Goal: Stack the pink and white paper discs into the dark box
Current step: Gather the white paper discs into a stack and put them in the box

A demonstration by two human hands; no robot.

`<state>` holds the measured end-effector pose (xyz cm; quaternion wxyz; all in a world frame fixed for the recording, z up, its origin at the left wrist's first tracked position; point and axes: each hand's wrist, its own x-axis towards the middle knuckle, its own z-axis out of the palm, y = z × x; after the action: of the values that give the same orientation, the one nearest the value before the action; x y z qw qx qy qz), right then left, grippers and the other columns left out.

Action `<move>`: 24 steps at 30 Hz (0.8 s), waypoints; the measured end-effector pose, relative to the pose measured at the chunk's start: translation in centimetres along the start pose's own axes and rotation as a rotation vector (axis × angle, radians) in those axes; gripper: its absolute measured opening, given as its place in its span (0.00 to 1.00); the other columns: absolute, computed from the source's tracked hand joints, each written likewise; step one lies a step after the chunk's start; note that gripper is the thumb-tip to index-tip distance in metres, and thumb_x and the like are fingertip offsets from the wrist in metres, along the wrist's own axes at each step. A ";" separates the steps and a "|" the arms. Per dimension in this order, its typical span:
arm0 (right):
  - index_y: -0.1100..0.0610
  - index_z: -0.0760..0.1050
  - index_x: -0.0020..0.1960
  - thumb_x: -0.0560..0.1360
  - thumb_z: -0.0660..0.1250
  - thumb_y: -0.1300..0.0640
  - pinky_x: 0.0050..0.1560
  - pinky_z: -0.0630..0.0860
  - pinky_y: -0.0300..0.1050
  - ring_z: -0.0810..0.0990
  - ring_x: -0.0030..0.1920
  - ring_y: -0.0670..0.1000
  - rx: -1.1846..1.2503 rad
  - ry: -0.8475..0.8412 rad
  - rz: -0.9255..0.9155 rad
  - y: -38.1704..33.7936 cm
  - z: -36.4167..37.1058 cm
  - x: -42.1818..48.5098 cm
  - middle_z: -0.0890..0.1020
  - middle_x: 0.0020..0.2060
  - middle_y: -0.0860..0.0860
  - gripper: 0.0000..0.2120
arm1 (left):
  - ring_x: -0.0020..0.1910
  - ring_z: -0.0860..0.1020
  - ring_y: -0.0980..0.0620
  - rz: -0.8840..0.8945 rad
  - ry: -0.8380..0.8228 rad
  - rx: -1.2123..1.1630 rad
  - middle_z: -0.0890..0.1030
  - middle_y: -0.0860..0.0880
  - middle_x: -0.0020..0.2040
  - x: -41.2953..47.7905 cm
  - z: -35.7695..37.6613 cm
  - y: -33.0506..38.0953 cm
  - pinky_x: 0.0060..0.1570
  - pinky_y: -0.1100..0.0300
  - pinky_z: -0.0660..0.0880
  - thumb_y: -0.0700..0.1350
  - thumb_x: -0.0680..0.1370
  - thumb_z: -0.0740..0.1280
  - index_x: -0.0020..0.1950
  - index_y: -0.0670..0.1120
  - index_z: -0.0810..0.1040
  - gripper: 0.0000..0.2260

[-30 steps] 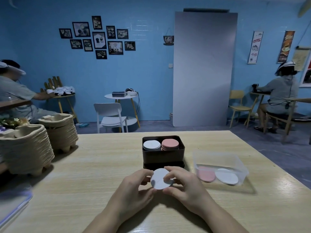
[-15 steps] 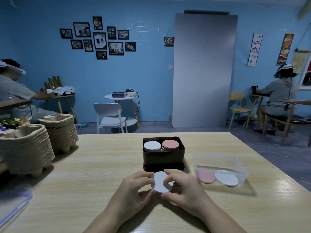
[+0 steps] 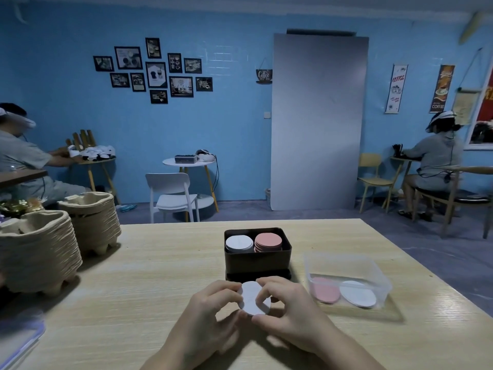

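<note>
Status: both hands are together on 1 white disc (image 3: 250,297). L hand (image 3: 210,313) pinches its left edge, R hand (image 3: 288,313) pinches the right edge w/ thumb across the face. Disc is tilted up toward me, just above the worktop (image 3: 149,284), directly in front of the dark box (image 3: 257,263) but not in it yet. Can't tell if it's 1 sheet or a few stuck together. Box holds 2 piles side by side: white stack (image 3: 239,243) on the left, pink stack (image 3: 268,241) on the right, both tops sitting a bit below the rim. No divider visible btwn them. Clear tub (image 3: 346,265) just right of the box has pink discs (image 3: 326,292) and white discs (image 3: 357,292) lying flat on its floor; both piles look thin, count unreadable thru the plastic. Est progress: well past halfway imo. Box is mostly loaded, leaving the 1 in hand + the tub leftovers. Held disc should go on the white pile, needs to be levelled 1st. Pulp trays (image 3: 37,252) stacked at far left, not part of the job.
</note>
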<state>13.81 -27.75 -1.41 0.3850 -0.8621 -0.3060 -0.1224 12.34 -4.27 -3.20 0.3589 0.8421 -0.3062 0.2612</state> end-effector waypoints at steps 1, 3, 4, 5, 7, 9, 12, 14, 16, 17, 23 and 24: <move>0.44 0.76 0.42 0.69 0.76 0.42 0.55 0.73 0.32 0.72 0.68 0.35 -0.018 0.006 -0.010 0.0 -0.1 0.4 0.80 0.61 0.43 0.10 | 0.58 0.80 0.62 0.000 0.004 0.011 0.80 0.63 0.58 0.2 -0.1 -0.2 0.54 0.68 0.76 0.46 0.75 0.76 0.49 0.56 0.81 0.08; 0.48 0.77 0.42 0.68 0.76 0.42 0.56 0.73 0.35 0.73 0.66 0.35 -0.029 0.012 -0.027 0.1 -0.6 1.6 0.81 0.59 0.43 0.12 | 0.59 0.80 0.63 -0.015 0.019 0.018 0.80 0.63 0.59 0.7 -0.5 -0.3 0.55 0.65 0.77 0.48 0.76 0.74 0.49 0.56 0.81 0.06; 0.48 0.78 0.43 0.68 0.76 0.42 0.57 0.72 0.34 0.74 0.65 0.35 -0.020 0.006 -0.034 0.1 -0.9 2.3 0.81 0.58 0.44 0.13 | 0.60 0.80 0.62 -0.018 0.025 0.020 0.80 0.62 0.59 1.1 -0.8 -0.3 0.55 0.64 0.77 0.50 0.77 0.73 0.50 0.56 0.81 0.04; 0.48 0.78 0.43 0.67 0.76 0.41 0.57 0.72 0.33 0.75 0.65 0.36 -0.007 0.000 -0.042 0.1 -1.3 3.1 0.81 0.57 0.45 0.13 | 0.60 0.80 0.61 -0.020 0.026 0.019 0.81 0.62 0.58 1.6 -1.2 -0.3 0.55 0.63 0.77 0.51 0.77 0.71 0.50 0.55 0.81 0.03; 0.47 0.78 0.45 0.67 0.77 0.42 0.58 0.73 0.35 0.76 0.64 0.38 0.001 0.005 -0.056 0.0 -2.0 4.6 0.82 0.55 0.44 0.13 | 0.59 0.80 0.59 -0.023 0.026 0.014 0.81 0.61 0.57 3.0 -2.0 -0.5 0.54 0.62 0.77 0.50 0.78 0.70 0.53 0.54 0.81 0.05; 0.48 0.78 0.46 0.69 0.77 0.44 0.57 0.72 0.36 0.77 0.61 0.37 -0.009 0.024 -0.051 0.1 -2.7 6.1 0.82 0.53 0.42 0.12 | 0.57 0.80 0.59 -0.032 0.045 0.040 0.81 0.61 0.56 4.3 -2.9 -1.1 0.53 0.60 0.77 0.51 0.79 0.67 0.55 0.53 0.80 0.07; 0.44 0.78 0.44 0.67 0.74 0.39 0.56 0.74 0.39 0.77 0.59 0.39 -0.026 0.085 -0.003 0.5 -3.2 8.5 0.82 0.52 0.40 0.12 | 0.56 0.79 0.60 -0.076 0.074 0.106 0.80 0.62 0.55 5.8 -3.7 -2.5 0.53 0.57 0.77 0.54 0.79 0.63 0.56 0.55 0.79 0.10; 0.46 0.78 0.44 0.65 0.73 0.38 0.55 0.76 0.43 0.79 0.57 0.44 -0.052 0.120 0.046 1.0 -3.4 10.2 0.83 0.50 0.42 0.14 | 0.57 0.78 0.62 -0.093 0.086 0.136 0.80 0.64 0.55 6.5 -3.7 -3.6 0.56 0.58 0.76 0.55 0.79 0.62 0.57 0.57 0.79 0.10; 0.48 0.78 0.42 0.66 0.75 0.42 0.48 0.75 0.43 0.79 0.49 0.45 -0.088 0.133 0.083 1.2 -3.4 11.9 0.83 0.44 0.45 0.12 | 0.60 0.76 0.62 -0.110 0.072 0.151 0.79 0.65 0.57 6.8 -3.2 -4.5 0.59 0.58 0.75 0.55 0.78 0.62 0.58 0.58 0.79 0.11; 0.48 0.77 0.41 0.67 0.76 0.44 0.43 0.73 0.42 0.78 0.44 0.44 -0.107 0.126 0.096 1.3 -3.3 12.7 0.81 0.40 0.44 0.11 | 0.61 0.76 0.62 -0.118 0.060 0.156 0.79 0.65 0.58 6.8 -2.8 -4.8 0.61 0.58 0.75 0.55 0.78 0.62 0.59 0.57 0.79 0.12; 0.46 0.76 0.43 0.70 0.74 0.41 0.42 0.69 0.42 0.74 0.47 0.46 -0.259 -0.032 0.141 2.6 -1.7 15.9 0.78 0.43 0.43 0.12 | 0.68 0.71 0.65 -0.103 0.052 0.159 0.74 0.66 0.67 5.5 -1.1 -5.7 0.65 0.68 0.69 0.54 0.76 0.66 0.66 0.57 0.78 0.18; 0.46 0.75 0.43 0.70 0.75 0.41 0.42 0.69 0.42 0.74 0.47 0.46 -0.278 -0.057 0.151 2.8 -1.3 16.1 0.78 0.44 0.43 0.12 | 0.69 0.71 0.65 -0.101 0.051 0.158 0.74 0.66 0.68 5.4 -1.0 -5.7 0.65 0.69 0.68 0.54 0.76 0.67 0.67 0.57 0.78 0.18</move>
<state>28.20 -23.18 5.07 0.2612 -0.9307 -0.2314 -0.1098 19.80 -2.08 -1.52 0.3118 0.8752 -0.2325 0.2877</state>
